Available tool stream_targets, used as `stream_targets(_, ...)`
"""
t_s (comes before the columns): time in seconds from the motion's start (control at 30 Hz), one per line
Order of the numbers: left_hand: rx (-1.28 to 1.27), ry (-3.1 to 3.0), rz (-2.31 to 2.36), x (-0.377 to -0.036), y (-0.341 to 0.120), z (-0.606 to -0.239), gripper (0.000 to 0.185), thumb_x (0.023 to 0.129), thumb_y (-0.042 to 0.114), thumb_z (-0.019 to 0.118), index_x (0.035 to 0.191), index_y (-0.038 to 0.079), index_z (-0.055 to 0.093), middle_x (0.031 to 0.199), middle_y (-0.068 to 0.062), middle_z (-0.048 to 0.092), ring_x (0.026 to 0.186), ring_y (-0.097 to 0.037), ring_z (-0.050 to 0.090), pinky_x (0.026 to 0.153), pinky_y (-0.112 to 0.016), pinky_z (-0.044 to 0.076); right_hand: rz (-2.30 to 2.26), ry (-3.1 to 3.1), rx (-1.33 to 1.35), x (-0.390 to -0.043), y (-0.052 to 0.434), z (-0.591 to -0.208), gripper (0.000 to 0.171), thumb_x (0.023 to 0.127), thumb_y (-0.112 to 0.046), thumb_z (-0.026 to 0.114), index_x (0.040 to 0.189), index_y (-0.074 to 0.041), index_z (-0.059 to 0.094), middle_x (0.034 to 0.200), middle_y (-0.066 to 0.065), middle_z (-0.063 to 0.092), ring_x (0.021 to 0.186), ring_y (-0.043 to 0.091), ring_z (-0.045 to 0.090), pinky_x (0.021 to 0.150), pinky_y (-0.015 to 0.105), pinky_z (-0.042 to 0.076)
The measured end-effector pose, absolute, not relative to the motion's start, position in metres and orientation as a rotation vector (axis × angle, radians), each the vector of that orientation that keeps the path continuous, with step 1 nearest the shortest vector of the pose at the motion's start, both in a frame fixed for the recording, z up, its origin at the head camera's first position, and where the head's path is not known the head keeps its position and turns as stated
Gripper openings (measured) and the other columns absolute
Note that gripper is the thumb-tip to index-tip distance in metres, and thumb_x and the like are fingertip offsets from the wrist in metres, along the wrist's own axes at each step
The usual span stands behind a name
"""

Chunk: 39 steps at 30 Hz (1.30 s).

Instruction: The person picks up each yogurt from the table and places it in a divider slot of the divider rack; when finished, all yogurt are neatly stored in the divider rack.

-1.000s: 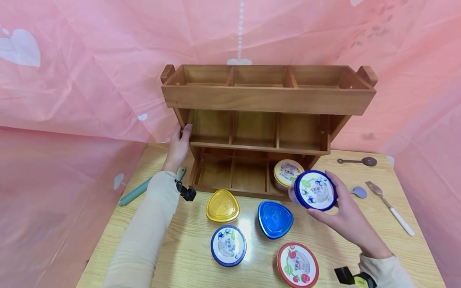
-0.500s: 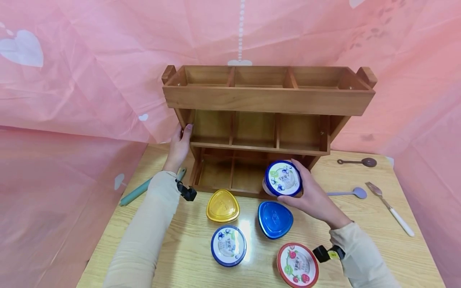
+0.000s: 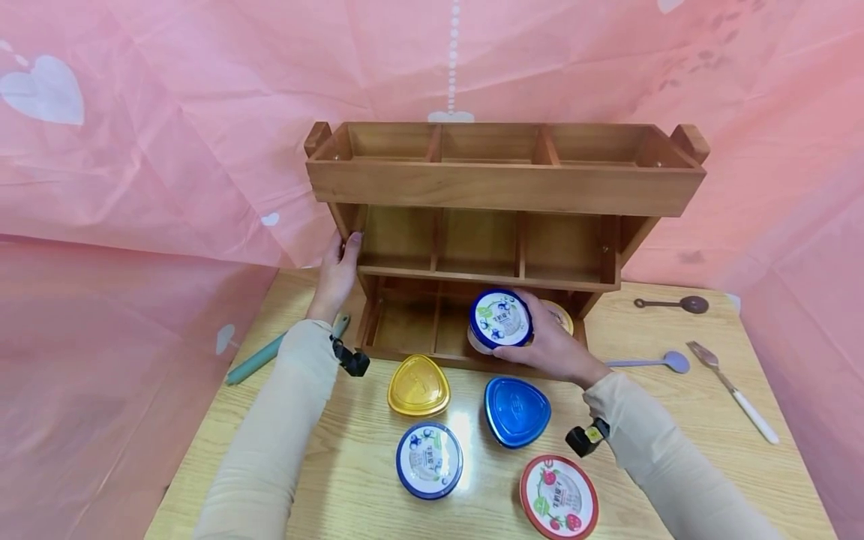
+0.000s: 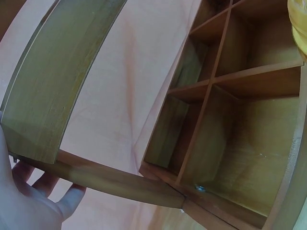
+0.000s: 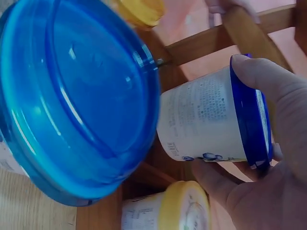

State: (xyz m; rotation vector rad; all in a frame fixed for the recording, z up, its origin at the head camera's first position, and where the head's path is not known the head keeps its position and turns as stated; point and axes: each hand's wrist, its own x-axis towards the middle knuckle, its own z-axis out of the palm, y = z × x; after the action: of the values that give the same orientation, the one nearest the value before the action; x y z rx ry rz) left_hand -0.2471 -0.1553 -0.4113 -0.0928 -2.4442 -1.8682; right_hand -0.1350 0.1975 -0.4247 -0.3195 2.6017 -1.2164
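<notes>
A green stick (image 3: 283,349) lies at the far left of the table (image 3: 776,480), partly under the left sleeve. The left hand (image 3: 335,271) rests on the left side post of the wooden rack (image 3: 505,187), its fingers wrapped around the post's edge. In front of the rack sit a yellow tub (image 3: 418,385), a blue-rimmed cup (image 3: 429,460), a blue tub (image 3: 517,412) and a red-rimmed cup (image 3: 559,498). The right hand (image 3: 556,347) grips a blue-lidded cup (image 3: 500,321) from the side, fingers and thumb curled around it, holding it tilted at the mouth of the rack's bottom shelf, between the middle and right compartments. A yellow-lidded cup (image 3: 560,315) stands in the right compartment, just behind that hand. Further right lie a lilac spoon (image 3: 651,362), a brown spoon (image 3: 675,304) and a fork (image 3: 732,390).
</notes>
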Motion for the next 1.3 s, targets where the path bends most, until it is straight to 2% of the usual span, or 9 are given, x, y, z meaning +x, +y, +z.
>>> stream_targets(0.23, -0.079, -2.452, -1.853, -0.247, -0.156, -0.412, 0.054, 0.105, 0.043, 0.039, 0.154, 0.023, 0.030, 0.156, -0.008, 0.037, 0.141, -0.025, 0.038, 0.119, -0.045, 0.029, -1.104, 2.595, -0.296, -0.149, 0.186, -0.437, 0.110, 0.076, -0.047, 0.081, 0.156, -0.013, 0.013, 0.151, 0.020, 0.033, 0.134, 0.043, 0.039, 0.108, 0.064, 0.036)
stream_targets(0.53, -0.095, -2.440, -1.843, -0.249, -0.156, -0.412, 0.057, 0.104, 0.047, 0.039, 0.155, 0.022, 0.030, 0.155, -0.009, 0.038, 0.140, -0.027, 0.040, 0.118, -0.047, 0.030, -1.178, 2.521, -0.347, -0.167, 0.176, -0.445, 0.105, 0.075, -0.037, 0.085, 0.153, -0.015, 0.018, 0.150, 0.013, 0.035, 0.135, 0.037, 0.039, 0.112, 0.059, 0.034)
stream_targets(0.73, -0.092, -2.439, -1.842, -0.249, -0.156, -0.412, 0.054, 0.105, 0.042, 0.040, 0.154, 0.020, 0.032, 0.154, -0.011, 0.039, 0.139, -0.027, 0.041, 0.119, -0.044, 0.030, -1.190, 2.498, -0.378, -0.178, 0.171, -0.455, 0.105, 0.075, -0.034, 0.086, 0.153, -0.013, 0.019, 0.151, 0.013, 0.034, 0.136, 0.035, 0.038, 0.116, 0.057, 0.029)
stream_targets(0.97, -0.088, -2.458, -1.869, -0.228, -0.148, -0.379, 0.050, 0.107, 0.027, 0.040, 0.153, 0.008, 0.032, 0.153, -0.019, 0.039, 0.139, -0.032, 0.040, 0.119, -0.045, 0.029, -1.146, 2.519, -0.384, -0.184, 0.162, -0.463, 0.104, 0.075, -0.026, 0.086, 0.152, -0.008, 0.020, 0.148, 0.018, 0.036, 0.135, 0.037, 0.040, 0.115, 0.055, 0.031)
stream_targets(1.3, -0.088, -2.447, -1.883, -0.227, -0.148, -0.377, 0.049, 0.107, 0.026, 0.039, 0.152, 0.008, 0.033, 0.152, -0.020, 0.040, 0.138, -0.033, 0.041, 0.118, -0.045, 0.030, -1.070, 2.547, -0.368, -0.187, 0.158, -0.471, 0.102, 0.076, -0.028, 0.085, 0.154, -0.009, 0.020, 0.149, 0.019, 0.037, 0.136, 0.039, 0.038, 0.115, 0.057, 0.030)
